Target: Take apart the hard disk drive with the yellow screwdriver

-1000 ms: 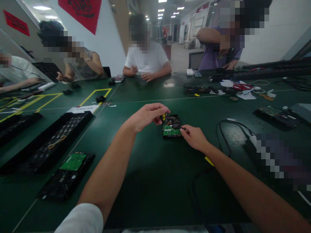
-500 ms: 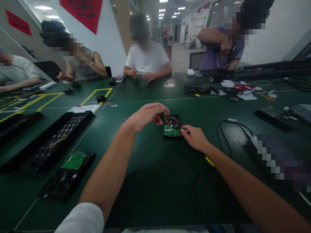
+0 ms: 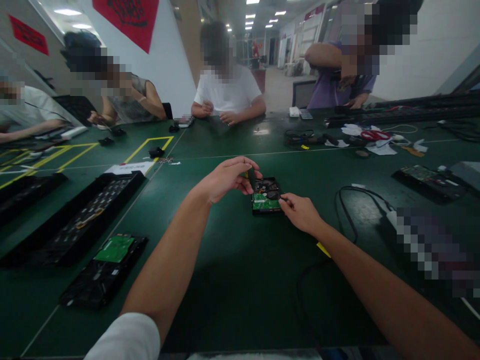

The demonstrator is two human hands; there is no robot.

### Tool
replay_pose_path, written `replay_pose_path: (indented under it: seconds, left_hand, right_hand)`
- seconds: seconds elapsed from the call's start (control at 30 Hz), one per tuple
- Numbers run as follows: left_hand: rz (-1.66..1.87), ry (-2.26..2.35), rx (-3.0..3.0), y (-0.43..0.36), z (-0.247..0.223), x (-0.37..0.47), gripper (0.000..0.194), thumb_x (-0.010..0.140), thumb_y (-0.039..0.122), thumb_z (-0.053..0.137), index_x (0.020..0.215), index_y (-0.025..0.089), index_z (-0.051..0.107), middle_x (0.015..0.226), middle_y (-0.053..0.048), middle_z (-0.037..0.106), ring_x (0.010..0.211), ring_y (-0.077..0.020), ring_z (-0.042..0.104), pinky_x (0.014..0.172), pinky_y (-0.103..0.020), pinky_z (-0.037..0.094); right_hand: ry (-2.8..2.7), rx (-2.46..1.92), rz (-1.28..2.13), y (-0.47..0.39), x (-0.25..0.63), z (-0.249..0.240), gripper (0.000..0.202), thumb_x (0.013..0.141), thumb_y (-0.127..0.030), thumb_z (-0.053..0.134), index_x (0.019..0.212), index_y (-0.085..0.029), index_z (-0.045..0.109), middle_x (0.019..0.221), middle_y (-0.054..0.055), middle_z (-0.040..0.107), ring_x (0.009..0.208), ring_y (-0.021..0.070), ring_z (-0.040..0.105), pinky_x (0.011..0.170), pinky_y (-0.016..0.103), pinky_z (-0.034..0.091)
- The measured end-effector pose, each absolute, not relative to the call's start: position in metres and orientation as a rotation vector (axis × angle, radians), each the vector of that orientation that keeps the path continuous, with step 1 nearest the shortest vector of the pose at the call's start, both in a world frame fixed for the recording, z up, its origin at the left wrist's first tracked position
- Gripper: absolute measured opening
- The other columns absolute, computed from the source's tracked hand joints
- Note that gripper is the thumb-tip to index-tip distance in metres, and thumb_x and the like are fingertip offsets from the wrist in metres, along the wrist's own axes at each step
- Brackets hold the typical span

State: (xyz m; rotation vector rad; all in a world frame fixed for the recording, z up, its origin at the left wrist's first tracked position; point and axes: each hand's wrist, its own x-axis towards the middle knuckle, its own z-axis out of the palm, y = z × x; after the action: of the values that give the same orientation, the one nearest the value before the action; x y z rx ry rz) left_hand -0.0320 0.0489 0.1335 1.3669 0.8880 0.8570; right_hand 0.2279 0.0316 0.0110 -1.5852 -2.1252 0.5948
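A hard drive in a black tray lies on the green table, its green circuit board facing up at the near end. Over its far left corner, my left hand is closed around a screwdriver with a dark and yellow handle; its tip is hidden by the fingers. At the drive's right edge, my right hand pinches the side of the drive tray between thumb and fingers. Whether something small is also in that pinch is hidden.
Another hard drive lies at the left, beside a long black casing. A third drive, a black cable and a power strip are at the right. People sit across the table.
The screwdriver's handle has shifted slightly left and its tilt differs. My left hand has moved a little; the right hand and the drive look still.
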Motion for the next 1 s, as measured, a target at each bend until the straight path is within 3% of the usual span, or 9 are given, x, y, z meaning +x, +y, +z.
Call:
replay_pose_path:
  seconds: [0.33,0.73,1.0]
  left_hand:
    - [0.806,0.912,1.538,0.0525,0.1283,-0.0339,0.033,0.092,0.047,0.068,0.1,0.016,0.071,0.085,-0.003,0.065,0.06,-0.0083,0.06,0.056,-0.021,0.049]
    - [0.828,0.883,1.397,0.0521,0.1263,-0.0334,0.031,0.09,0.043,0.071,0.101,0.018,0.057,0.101,-0.01,0.074,0.057,-0.0129,0.065,0.054,-0.028,0.052]
    - [0.842,0.92,1.469,0.0515,0.132,-0.0346,0.022,0.091,0.035,0.067,0.099,0.015,0.072,0.078,-0.002,0.063,0.06,-0.0101,0.061,0.057,-0.022,0.05]
  right_hand:
    - [-2.118,-1.589,0.572,0.0309,0.2267,0.0116,0.036,0.103,-0.04,0.048,0.125,-0.018,0.067,0.081,0.002,0.075,0.066,0.0167,0.064,0.059,0.029,0.041]
    - [-2.106,-1.584,0.639,0.0297,0.2266,0.0135,0.036,0.104,-0.041,0.048,0.126,-0.017,0.065,0.08,0.002,0.074,0.066,0.0163,0.064,0.059,0.029,0.042]
    - [-2.086,-1.579,0.639,0.0293,0.2271,0.012,0.034,0.105,-0.041,0.048,0.124,-0.019,0.066,0.08,0.001,0.074,0.064,0.0158,0.064,0.058,0.029,0.042]
